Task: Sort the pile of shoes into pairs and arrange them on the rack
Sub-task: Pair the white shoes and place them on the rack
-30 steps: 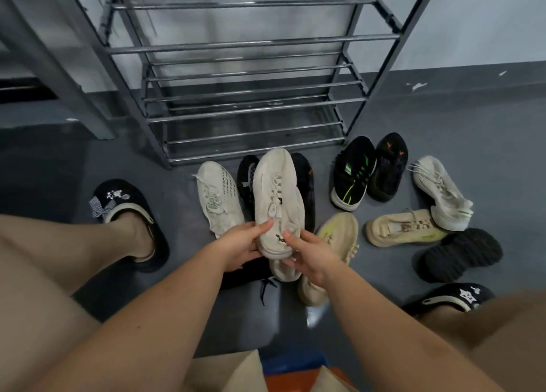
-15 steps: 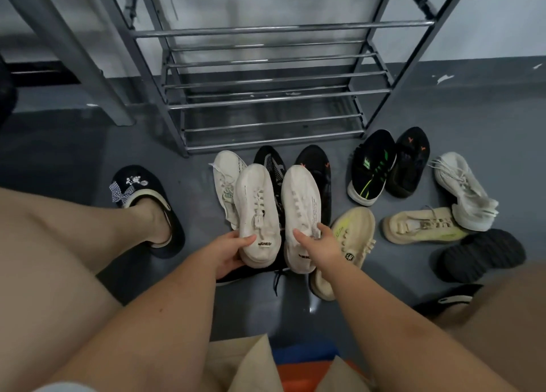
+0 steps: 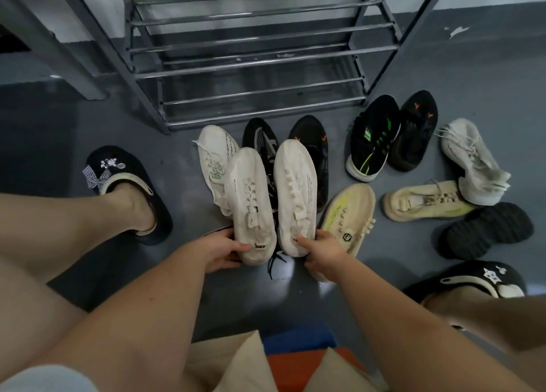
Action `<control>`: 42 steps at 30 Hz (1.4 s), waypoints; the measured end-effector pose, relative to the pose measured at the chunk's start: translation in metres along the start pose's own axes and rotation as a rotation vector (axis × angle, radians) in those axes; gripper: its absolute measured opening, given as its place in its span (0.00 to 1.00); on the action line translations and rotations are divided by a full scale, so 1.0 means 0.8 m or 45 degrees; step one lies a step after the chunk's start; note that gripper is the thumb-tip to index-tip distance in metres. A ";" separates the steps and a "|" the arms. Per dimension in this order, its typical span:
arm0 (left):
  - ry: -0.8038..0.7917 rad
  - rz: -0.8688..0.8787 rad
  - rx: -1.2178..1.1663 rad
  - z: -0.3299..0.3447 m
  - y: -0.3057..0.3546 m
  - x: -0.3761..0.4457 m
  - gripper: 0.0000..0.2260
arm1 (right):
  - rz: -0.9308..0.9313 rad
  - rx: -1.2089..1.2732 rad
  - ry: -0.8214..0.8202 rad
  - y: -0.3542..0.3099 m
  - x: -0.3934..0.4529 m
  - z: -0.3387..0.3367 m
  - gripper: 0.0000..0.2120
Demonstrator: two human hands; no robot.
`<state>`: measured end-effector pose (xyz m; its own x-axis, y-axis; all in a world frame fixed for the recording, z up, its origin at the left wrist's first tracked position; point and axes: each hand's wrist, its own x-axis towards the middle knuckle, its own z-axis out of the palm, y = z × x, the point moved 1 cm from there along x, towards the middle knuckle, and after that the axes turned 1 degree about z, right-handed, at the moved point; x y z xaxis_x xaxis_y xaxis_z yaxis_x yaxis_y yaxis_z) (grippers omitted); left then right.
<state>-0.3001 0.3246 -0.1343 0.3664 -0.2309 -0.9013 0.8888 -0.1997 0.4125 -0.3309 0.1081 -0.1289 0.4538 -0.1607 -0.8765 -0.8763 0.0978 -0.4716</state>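
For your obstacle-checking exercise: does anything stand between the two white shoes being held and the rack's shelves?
No barrier. The left hand and right hand hold the white shoes above floor shoes; the rack beyond shows bare shelves.

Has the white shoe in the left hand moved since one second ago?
Yes. The white shoe in the left hand came out from under its twin, leftward over the floor pile.

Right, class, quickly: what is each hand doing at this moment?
Left hand: holding the heel of one white shoe.
Right hand: holding the heel of the other white shoe.
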 end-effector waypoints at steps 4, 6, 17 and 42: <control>0.033 -0.003 -0.023 0.002 -0.001 0.000 0.20 | -0.024 0.091 0.046 0.004 0.008 0.005 0.30; 0.040 0.004 -0.046 0.001 0.001 -0.002 0.18 | -0.020 0.123 0.064 0.004 0.011 0.008 0.32; 0.056 0.076 -0.438 0.007 0.029 -0.039 0.09 | -0.034 0.344 -0.124 -0.030 -0.014 0.001 0.10; -0.205 0.713 -0.285 0.083 0.183 -0.162 0.08 | -0.491 0.563 -0.087 -0.176 -0.160 -0.102 0.11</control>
<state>-0.2358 0.2622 0.0520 0.7630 -0.3868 -0.5180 0.6164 0.1939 0.7632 -0.2791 0.0349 0.0573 0.7483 -0.2037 -0.6313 -0.5023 0.4477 -0.7398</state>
